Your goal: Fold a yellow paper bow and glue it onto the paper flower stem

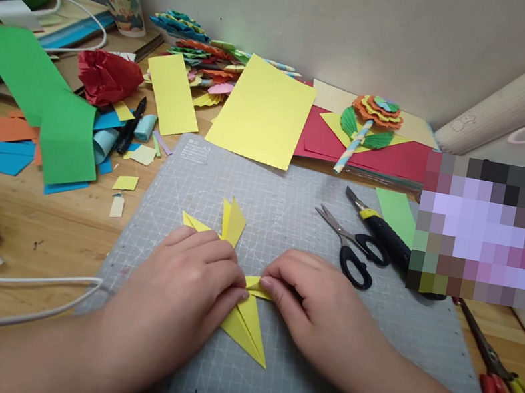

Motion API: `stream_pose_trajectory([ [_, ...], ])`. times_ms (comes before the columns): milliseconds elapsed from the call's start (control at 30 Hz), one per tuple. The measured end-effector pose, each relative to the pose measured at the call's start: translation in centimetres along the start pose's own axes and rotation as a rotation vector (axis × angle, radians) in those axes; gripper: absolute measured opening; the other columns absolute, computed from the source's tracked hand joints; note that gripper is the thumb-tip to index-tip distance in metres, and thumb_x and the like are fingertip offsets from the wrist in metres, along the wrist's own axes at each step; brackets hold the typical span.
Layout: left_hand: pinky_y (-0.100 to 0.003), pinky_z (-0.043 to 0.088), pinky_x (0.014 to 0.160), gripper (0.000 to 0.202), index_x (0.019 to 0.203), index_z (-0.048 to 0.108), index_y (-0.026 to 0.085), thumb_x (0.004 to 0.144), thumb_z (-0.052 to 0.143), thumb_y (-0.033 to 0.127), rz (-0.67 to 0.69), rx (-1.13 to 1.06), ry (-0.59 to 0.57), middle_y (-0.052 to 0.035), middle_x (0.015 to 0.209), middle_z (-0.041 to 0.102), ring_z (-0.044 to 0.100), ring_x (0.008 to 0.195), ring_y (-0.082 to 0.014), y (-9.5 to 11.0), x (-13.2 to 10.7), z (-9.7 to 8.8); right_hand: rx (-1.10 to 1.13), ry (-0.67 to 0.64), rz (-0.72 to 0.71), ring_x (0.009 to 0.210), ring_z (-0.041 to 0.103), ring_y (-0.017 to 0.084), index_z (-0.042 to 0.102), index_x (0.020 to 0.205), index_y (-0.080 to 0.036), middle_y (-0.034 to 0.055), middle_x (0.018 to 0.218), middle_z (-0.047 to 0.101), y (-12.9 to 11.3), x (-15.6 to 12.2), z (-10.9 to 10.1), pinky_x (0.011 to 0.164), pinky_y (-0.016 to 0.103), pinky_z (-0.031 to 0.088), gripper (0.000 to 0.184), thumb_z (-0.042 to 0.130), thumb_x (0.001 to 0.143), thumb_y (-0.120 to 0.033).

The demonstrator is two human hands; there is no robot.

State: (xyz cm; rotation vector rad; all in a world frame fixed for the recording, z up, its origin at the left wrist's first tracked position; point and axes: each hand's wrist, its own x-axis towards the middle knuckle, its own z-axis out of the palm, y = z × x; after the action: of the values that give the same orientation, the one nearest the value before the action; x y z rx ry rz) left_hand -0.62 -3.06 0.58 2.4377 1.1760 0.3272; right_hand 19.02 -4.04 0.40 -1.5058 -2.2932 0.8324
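paper star, yellow and folded into narrow points [246,330], lies on the gridded grey cutting mat [334,392], near its middle and between the two hands. left hand [191,272]: nearly closed, fingers curled over the body of the star, thumb and forefinger drawn together at the paper near the centre; the paper beneath the palm is hidden. right hand [318,301]: likewise nearly closed, thumb and forefinger pinching the short point on the right, the remaining fingers tucked in behind. two points show beyond the left knuckles, the farther one with its flaps spread apart; another runs toward the viewer with a long crease down its length. the step in hand appears to be the shaping of the right-hand point. for a good result, the left hand is best used as an anchor close to the centre, so that the pull does not travel into the other points; the right thumb and forefinger should line up the two edges before any pressure is applied, then run the crease outward to the tip in one firm stroke. the flat mat offers a sound backing for that stroke. tugging sideways is likely to tear or skew thin paper where the folds meet. scissors [345,236] and a utility knife [382,234] lie near the right hand, well apart from the star; whether the points are one sheet or joined pieces cannot be told.
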Motion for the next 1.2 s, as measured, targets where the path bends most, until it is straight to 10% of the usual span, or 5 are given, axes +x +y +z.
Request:
stream_pose_trajectory([
  [367, -0.04, 0.029, 0.07, 0.023, 0.07, 0.063, 0.022, 0.089, 0.051, 0.03, -0.09, 0.12, 0.044, -0.0028, 0.08, 0.056, 0.045, 0.084, -0.0227, 0.9, 0.4, -0.1, 0.13, 0.092, 0.162, 0.075, 0.054, 0.016, 0.055, 0.087, -0.023, -0.0022, 0.083, 0.061, 0.4, -0.1, -0.3, 0.065, 0.03, 0.042, 0.013, 0.065, 0.082, -0.029],
  [1200, -0.037, 0.026, 0.073, 0.017, 0.078, 0.063, 0.022, 0.09, 0.052, 0.024, 0.005, 0.03, 0.008, 0.0006, 0.085, 0.059, 0.046, 0.086, -0.0201, -0.8, 0.2, -0.6, 0.116, 0.021, -0.029, 0.079, 0.054, 0.015, 0.059, 0.076, -0.021, -0.0024, 0.079, 0.06, 0.3, 0.7, -0.3, 0.071, 0.031, 0.039, 0.011, 0.069, 0.079, -0.019],
])
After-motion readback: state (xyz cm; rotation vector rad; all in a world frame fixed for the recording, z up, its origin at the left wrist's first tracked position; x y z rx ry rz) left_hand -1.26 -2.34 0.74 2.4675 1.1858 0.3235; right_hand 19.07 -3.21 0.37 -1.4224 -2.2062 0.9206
